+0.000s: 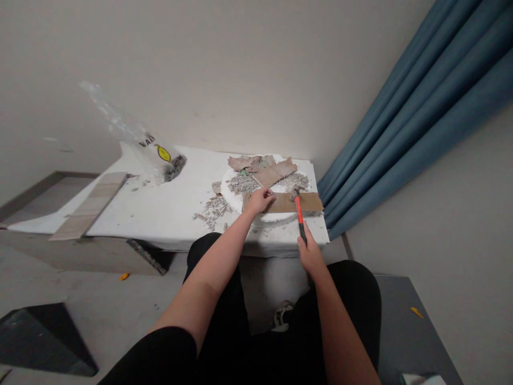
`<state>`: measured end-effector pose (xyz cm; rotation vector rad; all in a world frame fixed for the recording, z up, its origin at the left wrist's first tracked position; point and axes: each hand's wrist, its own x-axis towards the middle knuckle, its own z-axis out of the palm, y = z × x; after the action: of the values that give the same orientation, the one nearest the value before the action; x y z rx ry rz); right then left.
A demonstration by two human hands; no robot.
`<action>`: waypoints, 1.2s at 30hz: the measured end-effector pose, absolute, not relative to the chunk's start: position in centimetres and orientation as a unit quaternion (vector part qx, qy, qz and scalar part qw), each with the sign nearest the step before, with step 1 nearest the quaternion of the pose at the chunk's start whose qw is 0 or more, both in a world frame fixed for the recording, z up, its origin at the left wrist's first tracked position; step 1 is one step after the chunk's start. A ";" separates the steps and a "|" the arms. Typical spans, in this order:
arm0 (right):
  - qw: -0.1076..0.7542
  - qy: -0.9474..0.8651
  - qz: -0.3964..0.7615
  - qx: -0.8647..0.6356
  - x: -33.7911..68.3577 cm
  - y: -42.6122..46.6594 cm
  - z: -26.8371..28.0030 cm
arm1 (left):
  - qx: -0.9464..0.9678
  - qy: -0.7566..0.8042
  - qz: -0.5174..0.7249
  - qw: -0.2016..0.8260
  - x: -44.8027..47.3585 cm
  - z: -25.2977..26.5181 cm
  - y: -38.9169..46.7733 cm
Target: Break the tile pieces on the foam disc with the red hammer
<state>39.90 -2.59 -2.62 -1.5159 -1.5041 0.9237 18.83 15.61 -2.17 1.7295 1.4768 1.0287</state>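
My right hand (311,255) is wrapped around the black grip of a hammer (300,214) with a red handle. The hammer's head is over a brown cardboard strip (311,202), which lies across the front of a round white foam piece (232,199). At the strip's left part, my left hand (261,200) is closed with thumb and fingers together. What its fingertips pinch is too small to make out. Behind the hands, torn cardboard pieces (276,172) lie over grey rubble (244,183) on the round piece.
Loose fragments (216,209) are scattered on the white-covered table (168,214) left of the round piece. Farther left stand a clear plastic bag (148,155) with dark contents and a flat cardboard strip (92,206). A blue curtain (393,117) hangs close on the right.
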 end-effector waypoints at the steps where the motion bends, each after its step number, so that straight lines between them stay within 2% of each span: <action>1: 0.397 -0.593 0.364 -0.598 39.9 -2.6 -2.6 | 0.659 0.560 0.391 0.316 18.8 -2.2 15.7; 12: 0.400 -0.586 0.362 -0.605 39.8 -2.6 -2.2 | 0.684 0.543 0.393 0.287 18.8 -3.0 15.6; 21: 0.421 -0.621 0.368 -0.550 38.1 -3.7 2.2 | 0.691 0.522 0.426 0.262 19.6 -4.1 14.8; 25: 0.391 -0.637 0.390 -0.537 36.8 -3.7 2.0 | 0.690 0.551 0.406 0.236 19.6 -4.2 14.8; 36: 0.404 -0.628 0.389 -0.540 36.9 -3.7 1.4 | 0.698 0.535 0.404 0.251 19.4 -4.2 14.7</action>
<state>36.90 -3.74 1.40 -1.3630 -1.5853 0.9819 19.42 14.68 -4.23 1.9010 1.4564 1.0984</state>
